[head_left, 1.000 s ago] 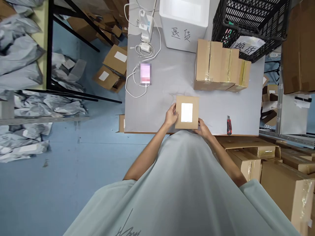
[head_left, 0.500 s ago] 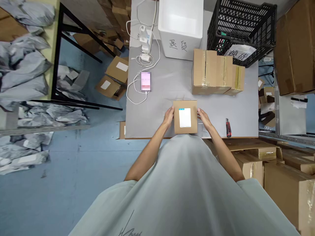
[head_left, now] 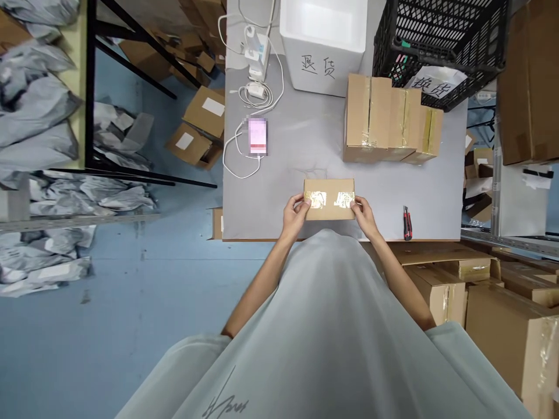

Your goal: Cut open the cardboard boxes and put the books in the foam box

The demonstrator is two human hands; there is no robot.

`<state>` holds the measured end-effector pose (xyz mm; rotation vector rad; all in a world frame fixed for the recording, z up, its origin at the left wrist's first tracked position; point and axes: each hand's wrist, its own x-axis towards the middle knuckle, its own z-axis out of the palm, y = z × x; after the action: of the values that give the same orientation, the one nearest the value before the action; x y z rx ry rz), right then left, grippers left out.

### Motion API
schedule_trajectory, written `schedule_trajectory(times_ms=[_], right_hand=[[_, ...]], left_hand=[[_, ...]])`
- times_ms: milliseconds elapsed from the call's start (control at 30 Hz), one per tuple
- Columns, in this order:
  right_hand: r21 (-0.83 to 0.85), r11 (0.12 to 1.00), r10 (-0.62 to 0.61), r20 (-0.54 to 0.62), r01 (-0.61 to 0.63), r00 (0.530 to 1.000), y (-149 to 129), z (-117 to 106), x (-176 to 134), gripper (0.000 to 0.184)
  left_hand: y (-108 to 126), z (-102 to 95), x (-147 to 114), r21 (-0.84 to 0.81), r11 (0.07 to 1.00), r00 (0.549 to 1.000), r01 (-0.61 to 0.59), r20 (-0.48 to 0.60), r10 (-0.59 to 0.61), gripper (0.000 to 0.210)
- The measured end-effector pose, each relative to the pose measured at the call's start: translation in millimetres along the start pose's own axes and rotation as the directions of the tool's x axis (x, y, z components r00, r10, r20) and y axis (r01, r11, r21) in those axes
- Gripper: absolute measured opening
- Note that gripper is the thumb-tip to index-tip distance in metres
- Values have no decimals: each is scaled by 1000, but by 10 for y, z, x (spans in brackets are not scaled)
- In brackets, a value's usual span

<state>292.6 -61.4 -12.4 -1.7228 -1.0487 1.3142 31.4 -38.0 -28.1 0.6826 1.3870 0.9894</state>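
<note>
Between my hands is a small cardboard box [head_left: 330, 201], above the grey table [head_left: 297, 137] near its front edge. Two shiny pieces of clear tape show on the face turned toward me. My left hand [head_left: 296, 213] grips the box's left end, thumb on the taped face. At the opposite end, my right hand [head_left: 363, 215] pinches the box the same way. The undersides of the fingers are partly hidden behind the box. A red and black box cutter [head_left: 407, 223] lies on the table to the right of my right hand.
Three taped cardboard boxes [head_left: 367, 119] stand in a row at the back right. Behind them is a black plastic crate [head_left: 441, 52], with a white bin [head_left: 324, 70] to its left. A plugged-in phone [head_left: 257, 137], cables and a power strip [head_left: 258, 55] occupy the left side.
The box has been tipped over in my hands: its face with the white label is out of sight, and a taped side now faces me. Both hands keep hold of it.
</note>
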Motion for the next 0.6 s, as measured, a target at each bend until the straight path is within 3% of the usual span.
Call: schedule_trajectory(times_ms=[233,400,500,600], right_hand=[[91,994,51,98,-59,994,55,-96,-72,49],[129,990,37,150,-57,988,46,-200,-160,50],[135,988,48,173,-72,984,98,-361,-181,56],[153,980,96,172,-123,980,167,-569,-165,63]], left_hand=[[-67,-101,10,55,998,996,-14,90,9,66],[-107,-158,44,56,998,998,-15,65,11,58],[-170,-182,200,52,997,998,53,16,-54,57],[-256,-114,431,98,973,978,210,-21,-209,62]])
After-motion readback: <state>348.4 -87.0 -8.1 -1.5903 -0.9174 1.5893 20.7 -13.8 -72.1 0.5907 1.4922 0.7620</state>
